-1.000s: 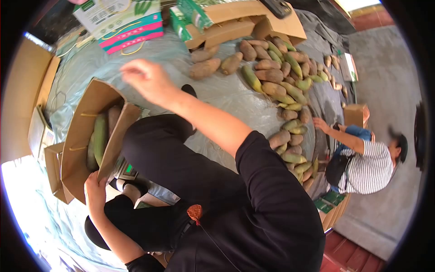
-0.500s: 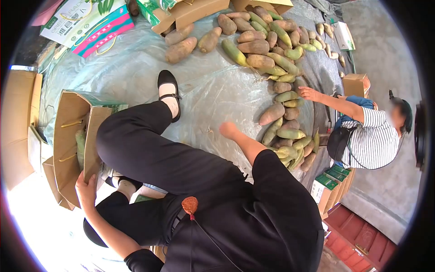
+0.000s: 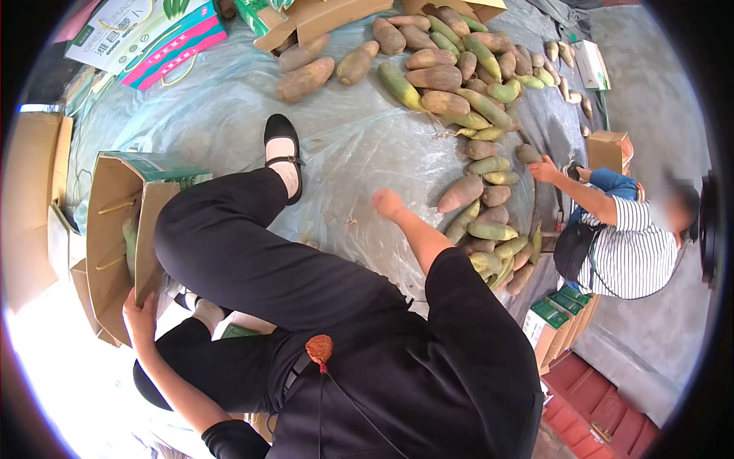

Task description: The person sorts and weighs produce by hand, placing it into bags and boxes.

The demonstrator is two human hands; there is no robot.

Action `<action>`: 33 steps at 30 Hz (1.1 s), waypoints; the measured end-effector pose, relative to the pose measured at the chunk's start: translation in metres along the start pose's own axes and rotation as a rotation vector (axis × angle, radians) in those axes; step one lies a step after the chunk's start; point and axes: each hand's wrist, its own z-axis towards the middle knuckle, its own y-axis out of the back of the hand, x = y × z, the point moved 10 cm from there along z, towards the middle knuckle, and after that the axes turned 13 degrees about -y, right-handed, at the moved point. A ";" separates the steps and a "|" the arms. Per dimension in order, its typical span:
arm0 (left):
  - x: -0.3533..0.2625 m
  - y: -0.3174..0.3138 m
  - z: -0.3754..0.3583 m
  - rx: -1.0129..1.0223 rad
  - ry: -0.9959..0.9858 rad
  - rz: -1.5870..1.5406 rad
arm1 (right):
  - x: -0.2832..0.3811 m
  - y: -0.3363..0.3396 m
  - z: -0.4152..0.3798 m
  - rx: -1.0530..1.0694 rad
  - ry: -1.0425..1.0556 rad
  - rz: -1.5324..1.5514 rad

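At the left stands an open cardboard box (image 3: 111, 229) with yellow cord handles and a green radish (image 3: 129, 243) inside it. My left hand (image 3: 141, 315) grips the lower right edge of this box. Over the plastic sheet (image 3: 329, 153), near the middle of the view, my right hand (image 3: 388, 204) is closed in a fist, touching no radish; nothing shows in it. To its right lies a curved pile of green and brownish radishes (image 3: 460, 193), some coated in soil.
A co-worker (image 3: 634, 245) in a striped top crouches at the right, a hand on a radish (image 3: 527, 154). Printed cartons (image 3: 164, 42) lie at the top left, packed boxes (image 3: 549, 317) at the lower right. Loose radishes (image 3: 306, 79) rest near the top.
The co-worker's hand has shifted slightly right and a radish at it now sits apart from the pile. My hands keep nearly the same places; the view has shifted slightly.
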 end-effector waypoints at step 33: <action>-0.021 0.015 -0.006 -0.064 0.037 -0.141 | 0.019 -0.002 -0.039 0.179 -0.187 0.181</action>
